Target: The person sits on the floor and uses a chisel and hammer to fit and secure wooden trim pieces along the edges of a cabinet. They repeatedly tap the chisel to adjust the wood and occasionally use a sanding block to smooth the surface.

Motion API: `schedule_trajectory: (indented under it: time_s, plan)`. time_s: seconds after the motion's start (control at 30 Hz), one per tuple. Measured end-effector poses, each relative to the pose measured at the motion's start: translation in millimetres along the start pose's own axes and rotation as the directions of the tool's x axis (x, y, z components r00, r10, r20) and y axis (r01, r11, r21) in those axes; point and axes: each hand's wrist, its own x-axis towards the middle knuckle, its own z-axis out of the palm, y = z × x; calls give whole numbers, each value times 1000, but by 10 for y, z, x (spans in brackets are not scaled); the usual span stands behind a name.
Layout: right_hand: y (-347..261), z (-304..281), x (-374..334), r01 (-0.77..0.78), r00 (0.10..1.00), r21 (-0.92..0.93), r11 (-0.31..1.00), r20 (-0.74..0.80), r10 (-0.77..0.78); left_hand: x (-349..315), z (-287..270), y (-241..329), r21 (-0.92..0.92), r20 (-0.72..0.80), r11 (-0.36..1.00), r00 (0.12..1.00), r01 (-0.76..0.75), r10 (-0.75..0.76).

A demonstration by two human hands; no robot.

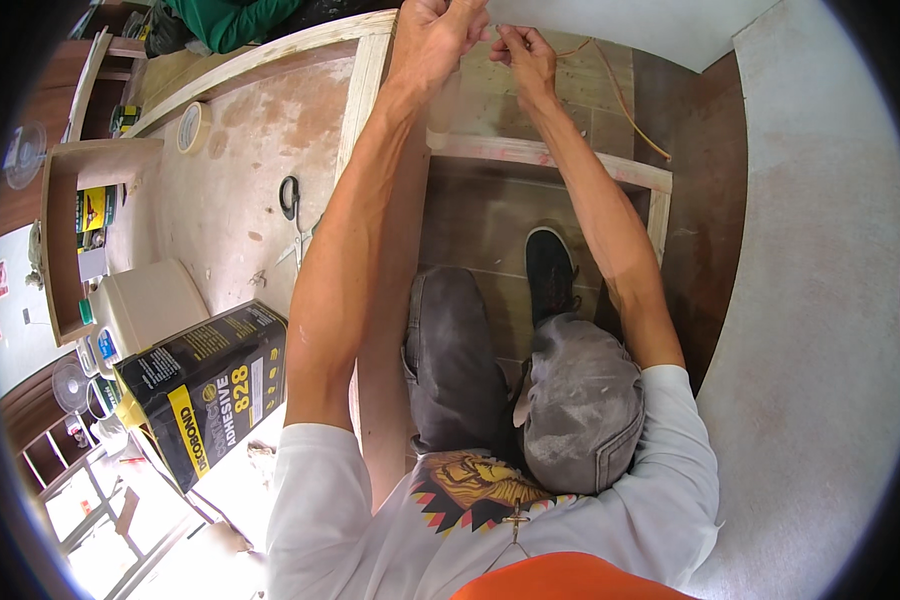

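Both my arms reach up and forward over a wooden frame. My left hand and my right hand are close together at the top of the view, fingers pinched on a thin orange cord that trails off to the right across the plywood. A pale cylinder stands just below my left wrist; what it is I cannot tell. My knees in grey trousers and one black shoe show below, inside the frame.
Black-handled scissors lie on the stained board to the left. A roll of tape sits further left. A black and yellow adhesive can and a cream container stand at lower left. A person in green is at the top.
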Motion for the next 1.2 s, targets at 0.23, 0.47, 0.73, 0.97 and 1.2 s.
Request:
schedule_trajectory:
  time_s: [0.23, 0.47, 0.73, 0.97, 1.2]
  plan:
    - [113, -571, 20, 108, 994, -73, 991, -6, -109, -103, -165, 7, 114, -31, 991, 997, -69, 73]
    - [-151, -369, -105, -72, 991, -75, 995, -116, 63, -39, 22, 54, 105, 70, 984, 988, -142, 135]
    - [-317, -312, -76, -162, 980, 334, 928, -58, 192, -26, 13, 2, 44, -27, 999, 1000, -9, 10]
    - [-302, -279, -38, -148, 976, 252, 956, -118, 182, -14, 39, 6, 55, -14, 998, 1000, 0, 0]
    - [-170, -334, 34, 12, 995, 61, 998, -102, -6, -44, 14, -8, 114, 27, 991, 997, -70, 67]
